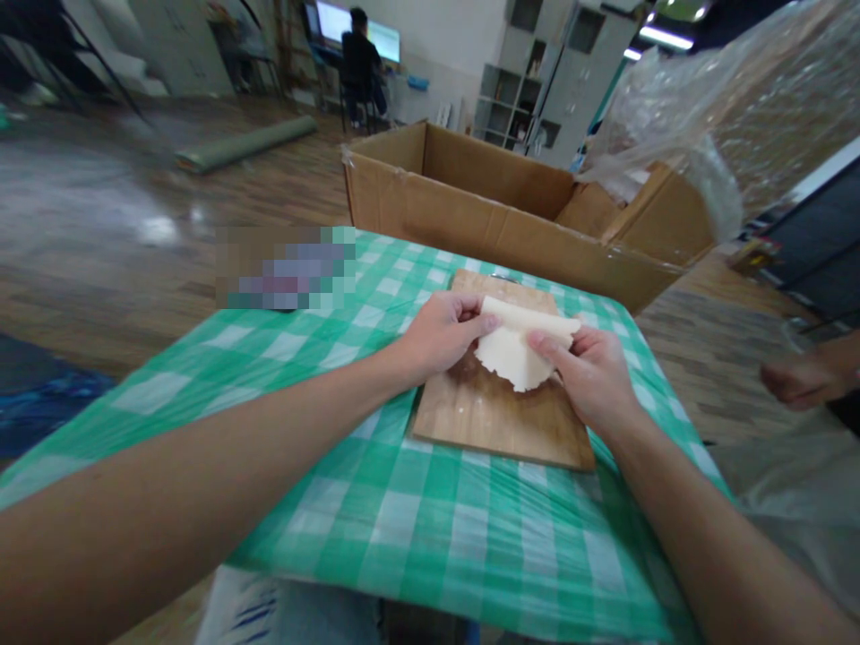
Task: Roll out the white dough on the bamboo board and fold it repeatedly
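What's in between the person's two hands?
In the head view, a pale sheet with a ragged lower edge lies between the left hand and right hand, pinched by both. The wooden board shows below it.

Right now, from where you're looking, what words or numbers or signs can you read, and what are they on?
No text can be read.
White bag under the table: blue marks, too blurred to tell if they are letters.
Computer monitors: too far away and blurred to read.
Dough sheet, wooden board and green-and-white checked tablecloth: no writing shows.
Cardboard box: none I can read.
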Motion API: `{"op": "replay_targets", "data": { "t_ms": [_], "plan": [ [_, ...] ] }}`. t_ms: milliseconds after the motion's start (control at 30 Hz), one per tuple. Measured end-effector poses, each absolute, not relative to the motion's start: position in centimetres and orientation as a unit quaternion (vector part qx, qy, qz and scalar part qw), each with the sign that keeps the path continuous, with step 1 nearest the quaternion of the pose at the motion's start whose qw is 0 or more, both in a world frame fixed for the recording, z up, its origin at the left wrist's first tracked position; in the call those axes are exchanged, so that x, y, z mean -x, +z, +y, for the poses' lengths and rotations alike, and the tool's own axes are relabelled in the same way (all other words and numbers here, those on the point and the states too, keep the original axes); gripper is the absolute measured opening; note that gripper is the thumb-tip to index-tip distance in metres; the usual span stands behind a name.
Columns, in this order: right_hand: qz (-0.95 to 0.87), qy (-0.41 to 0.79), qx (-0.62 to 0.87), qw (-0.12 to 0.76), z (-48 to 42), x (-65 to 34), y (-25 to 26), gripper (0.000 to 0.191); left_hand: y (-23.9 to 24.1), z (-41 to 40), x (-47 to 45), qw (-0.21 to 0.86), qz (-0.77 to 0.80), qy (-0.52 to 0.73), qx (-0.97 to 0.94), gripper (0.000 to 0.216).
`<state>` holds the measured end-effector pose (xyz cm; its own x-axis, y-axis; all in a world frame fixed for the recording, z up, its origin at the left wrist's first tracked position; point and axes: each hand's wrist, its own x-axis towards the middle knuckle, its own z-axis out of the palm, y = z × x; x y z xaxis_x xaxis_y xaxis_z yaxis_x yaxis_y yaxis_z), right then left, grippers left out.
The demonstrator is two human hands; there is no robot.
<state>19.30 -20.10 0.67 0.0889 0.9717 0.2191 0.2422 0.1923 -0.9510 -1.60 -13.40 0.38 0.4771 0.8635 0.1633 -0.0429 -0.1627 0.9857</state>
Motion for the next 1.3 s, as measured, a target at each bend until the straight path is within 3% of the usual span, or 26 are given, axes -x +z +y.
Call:
{"op": "replay_targets", "data": {
  "t_ms": [200, 667, 833, 1100, 1300],
  "plan": [
    [-0.591, 0.348, 0.515, 0.514, -20.5, -18.9, 1.2, 0.036, 0.4, -14.4, 1.3, 0.658, 0.245, 0.364, -0.612, 0.03],
    [-0.592, 0.341, 0.536, 0.496, -20.7, -19.2, 1.5, 0.036, 0.8, -15.0, 1.1, 0.682, 0.274, 0.378, -0.562, 0.045],
    [-0.573, 0.401, 0.508, 0.502, -20.7, -18.7, 1.8, 0.038, 0.8, -15.1, 1.0, 0.675, 0.284, 0.412, -0.542, 0.039],
    [-0.574, 0.378, 0.507, 0.521, -20.8, -18.7, 2.1, 0.035, 0.4, -14.9, 1.0, 0.675, 0.284, 0.399, -0.552, 0.038],
    [-0.562, 0.424, 0.492, 0.513, -20.6, -18.6, 1.7, 0.037, 0.2, -14.7, 1.0, 0.659, 0.281, 0.437, -0.544, 0.034]
  ]
}}
